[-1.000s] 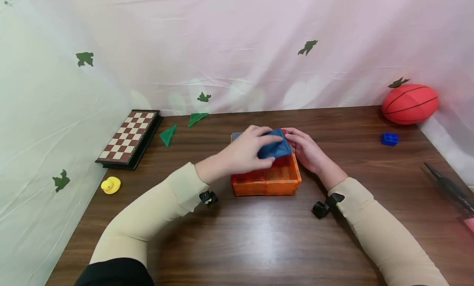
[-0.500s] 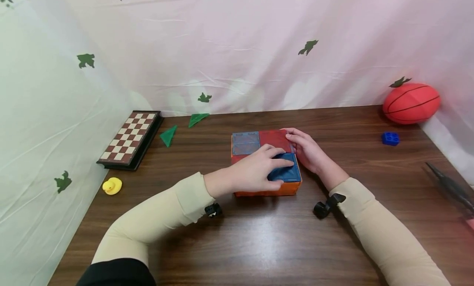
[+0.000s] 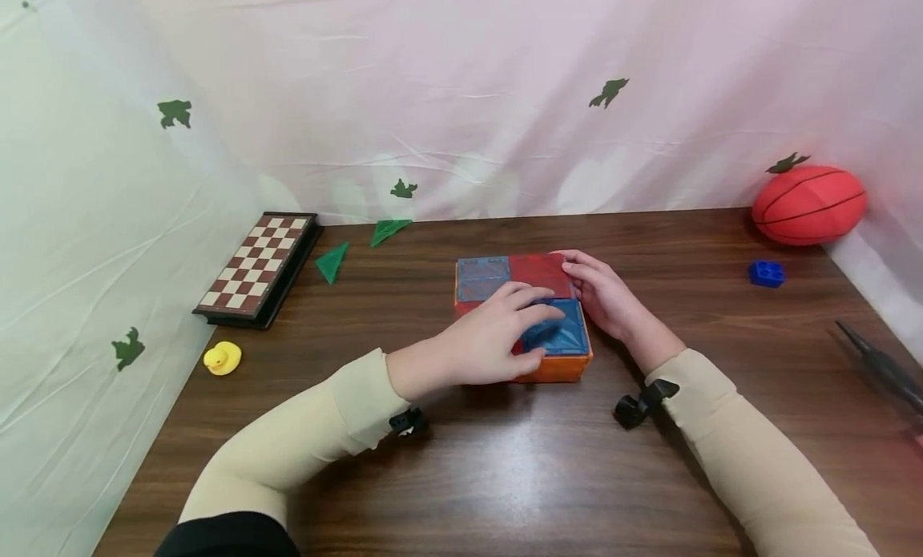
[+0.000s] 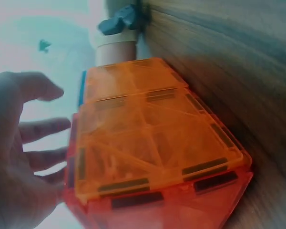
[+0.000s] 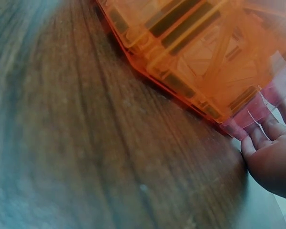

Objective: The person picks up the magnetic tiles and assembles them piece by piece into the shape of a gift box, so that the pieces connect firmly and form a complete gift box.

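Dark wood table [image 3: 505,477], white sheet [image 3: 461,100] behind; left grip [image 3: 490,341] flat, relaxed on tile box [image 3: 551,369]; right grip [image 3: 609,296] probably relaxed alongside.

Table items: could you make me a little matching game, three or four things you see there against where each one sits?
Things:
1. chessboard
2. yellow duck
3. orange ball
4. blue brick

Places:
A. far right corner, against the curtain
B. left edge of the table, nearer the person than the board
C. far left, by the curtain
D. right side, just in front of the ball

Pairs: 1-C, 2-B, 3-A, 4-D
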Tool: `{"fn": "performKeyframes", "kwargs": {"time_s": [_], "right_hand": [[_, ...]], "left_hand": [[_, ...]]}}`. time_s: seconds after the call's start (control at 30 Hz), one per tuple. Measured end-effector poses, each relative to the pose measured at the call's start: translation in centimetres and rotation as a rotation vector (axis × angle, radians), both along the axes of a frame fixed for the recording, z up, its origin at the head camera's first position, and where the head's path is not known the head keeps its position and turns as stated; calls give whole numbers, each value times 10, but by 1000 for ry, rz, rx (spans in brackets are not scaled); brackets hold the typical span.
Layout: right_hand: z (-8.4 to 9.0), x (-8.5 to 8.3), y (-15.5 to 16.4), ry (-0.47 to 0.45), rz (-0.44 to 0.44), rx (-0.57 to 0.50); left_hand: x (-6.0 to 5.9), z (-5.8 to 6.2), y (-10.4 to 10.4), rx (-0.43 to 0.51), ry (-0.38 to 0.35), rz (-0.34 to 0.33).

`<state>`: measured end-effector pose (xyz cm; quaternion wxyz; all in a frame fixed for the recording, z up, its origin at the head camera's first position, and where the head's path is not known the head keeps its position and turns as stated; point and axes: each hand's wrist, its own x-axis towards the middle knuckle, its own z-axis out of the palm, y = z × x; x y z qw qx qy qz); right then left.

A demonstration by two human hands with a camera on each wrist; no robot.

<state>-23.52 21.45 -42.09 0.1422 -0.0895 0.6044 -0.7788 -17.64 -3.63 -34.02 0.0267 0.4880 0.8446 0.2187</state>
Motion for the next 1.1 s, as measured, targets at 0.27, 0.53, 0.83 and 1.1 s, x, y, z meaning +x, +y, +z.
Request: {"fn": "performKeyframes", "kwargs": {"time_s": [0.27, 0.53, 0.83, 1.1], "right_hand": [[0, -2, 1, 16, 21, 11], [1, -3, 3, 20, 35, 30], [0, -4, 3, 18, 48, 30], [0, -4, 3, 19, 53, 30]], "left_hand": [[14, -14, -45, 238, -113, 367], [26, -49, -71, 295, -513, 552], [31, -65, -71, 429, -663, 524], [30, -66, -72, 437, -670, 525]]}}
